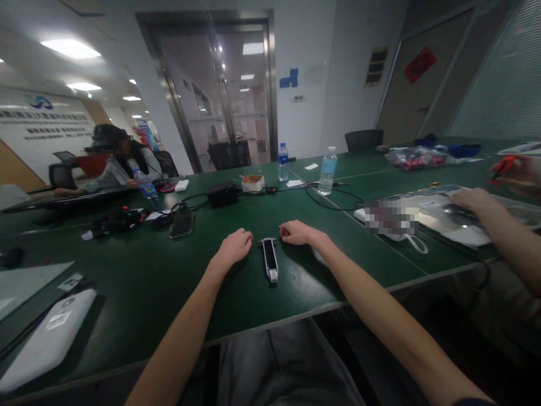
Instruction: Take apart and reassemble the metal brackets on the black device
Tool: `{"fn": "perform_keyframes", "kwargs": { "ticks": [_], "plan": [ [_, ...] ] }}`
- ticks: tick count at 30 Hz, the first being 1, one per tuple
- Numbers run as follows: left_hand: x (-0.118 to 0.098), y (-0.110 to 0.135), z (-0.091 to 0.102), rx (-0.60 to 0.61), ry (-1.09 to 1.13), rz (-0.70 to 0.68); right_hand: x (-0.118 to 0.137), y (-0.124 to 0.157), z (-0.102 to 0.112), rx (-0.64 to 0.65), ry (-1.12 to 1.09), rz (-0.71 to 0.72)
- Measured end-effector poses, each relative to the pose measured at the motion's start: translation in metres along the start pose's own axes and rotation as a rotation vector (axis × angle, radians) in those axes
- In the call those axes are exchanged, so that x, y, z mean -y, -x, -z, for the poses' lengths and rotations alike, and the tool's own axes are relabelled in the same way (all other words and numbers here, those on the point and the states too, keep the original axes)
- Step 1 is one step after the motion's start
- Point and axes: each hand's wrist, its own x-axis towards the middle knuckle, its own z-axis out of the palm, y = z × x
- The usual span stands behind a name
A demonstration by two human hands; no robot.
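On the green table in front of me lies a slim, elongated device [270,258] with a pale frame and a dark inset face. Its near end has a silvery piece, and thin metal-looking bits stick out sideways at its far end. My left hand [235,246] rests just left of that far end, fingers curled together; whatever they hold, if anything, is hidden. Opposite it, my right hand [297,232] is closed in a pinch beside the device's right side. A tiny bit shows at its fingertips, too small to name.
Two water bottles [327,172] and a small open box [252,183] stand beyond my hands, near a black adapter [222,193] and cables. A white case [49,338] lies at left. A co-worker's hands [475,200] work over a tray at right; another person sits far left.
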Motion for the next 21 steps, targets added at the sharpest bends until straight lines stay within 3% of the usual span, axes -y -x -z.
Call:
{"fn": "perform_keyframes", "kwargs": {
  "ticks": [7,21],
  "plan": [
    [-0.008,0.003,0.003,0.003,0.005,-0.016,0.005,0.000,-0.001,0.000,0.013,0.014],
    [0.001,0.000,-0.001,-0.024,0.018,-0.022,-0.006,-0.003,-0.001,-0.044,-0.030,0.046]
  ]
}}
